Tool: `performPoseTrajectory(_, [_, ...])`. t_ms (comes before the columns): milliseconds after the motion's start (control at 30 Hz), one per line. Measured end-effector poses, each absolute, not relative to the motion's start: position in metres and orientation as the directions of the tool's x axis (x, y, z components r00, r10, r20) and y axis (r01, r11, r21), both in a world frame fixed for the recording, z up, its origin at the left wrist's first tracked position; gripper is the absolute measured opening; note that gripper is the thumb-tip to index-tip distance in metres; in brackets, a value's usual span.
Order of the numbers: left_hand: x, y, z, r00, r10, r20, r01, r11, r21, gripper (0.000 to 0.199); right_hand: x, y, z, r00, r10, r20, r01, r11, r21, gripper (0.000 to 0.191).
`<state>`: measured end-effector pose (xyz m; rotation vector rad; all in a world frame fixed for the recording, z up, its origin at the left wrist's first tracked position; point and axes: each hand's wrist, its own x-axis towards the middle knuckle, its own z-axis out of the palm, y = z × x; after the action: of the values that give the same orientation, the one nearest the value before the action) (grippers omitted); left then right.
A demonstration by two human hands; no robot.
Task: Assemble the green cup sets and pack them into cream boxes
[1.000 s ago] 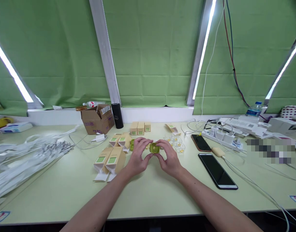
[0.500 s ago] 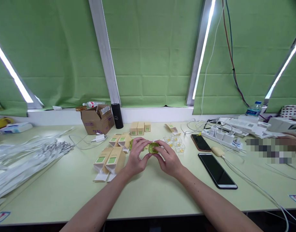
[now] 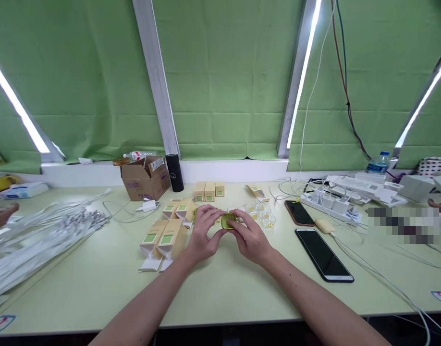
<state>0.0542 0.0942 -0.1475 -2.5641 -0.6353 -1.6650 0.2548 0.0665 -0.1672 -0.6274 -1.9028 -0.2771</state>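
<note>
Between both hands is a small green square tin (image 3: 228,220), its shallow inside facing me. My left hand (image 3: 205,234) pinches its left edge with closed fingers. On the other side, my right hand (image 3: 251,239) grips the right edge, one finger reaching into the tin. Another green piece shows partly behind my left hand. Right of the hands stand several small clear cups (image 3: 267,220) with yellow bits inside. To the left are cream cartons with green windows (image 3: 173,240), their flaps open toward me.
Small closed cartons (image 3: 209,191) stand at the back, near a brown cardboard box (image 3: 144,180) and a black cylinder (image 3: 175,173). Two phones (image 3: 324,254) and a power strip (image 3: 332,206) lie right. White strips (image 3: 43,245) cover the left. Other people's hands (image 3: 2,216) show at both sides.
My hands and the green tin stay almost still. Another person's hand has come in at the far left, and at the far right a person's hand has moved, with a white box beside it.
</note>
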Motion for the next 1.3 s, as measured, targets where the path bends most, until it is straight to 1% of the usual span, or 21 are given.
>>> performPoseTrajectory(133, [0.0536, 0.0958, -0.1495, 0.339, 0.334, 0.880, 0.345, -0.914, 0.214, 0.044, 0.2538, 0.0671, -0.1693, -0.244, 0.328, 0.912, 0.510, 0.844, -0.167, 0.035])
performPoseTrajectory(233, [0.0529, 0.0966, -0.1507, 0.343, 0.337, 0.877, 0.347, -0.913, 0.215, 0.044, 0.2527, 0.0670, -0.1695, -0.221, 0.335, 0.916, 0.499, 0.846, -0.190, 0.031])
performPoseTrajectory(400, [0.0524, 0.0963, -0.1503, 0.347, 0.342, 0.874, 0.350, -0.911, 0.218, 0.044, 0.2525, 0.0665, -0.1689, -0.223, 0.335, 0.915, 0.495, 0.848, -0.189, 0.025])
performPoseTrajectory(867, [0.0538, 0.0937, -0.1475, 0.350, 0.319, 0.881, 0.351, -0.916, 0.193, 0.045, 0.2514, 0.0642, -0.1658, -0.226, 0.326, 0.918, 0.477, 0.859, -0.188, 0.030])
performPoseTrajectory(1300, [0.0532, 0.0950, -0.1492, 0.344, 0.293, 0.892, 0.361, -0.918, 0.163, 0.046, 0.2524, 0.0645, -0.1652, -0.258, 0.307, 0.916, 0.489, 0.859, -0.150, 0.034])
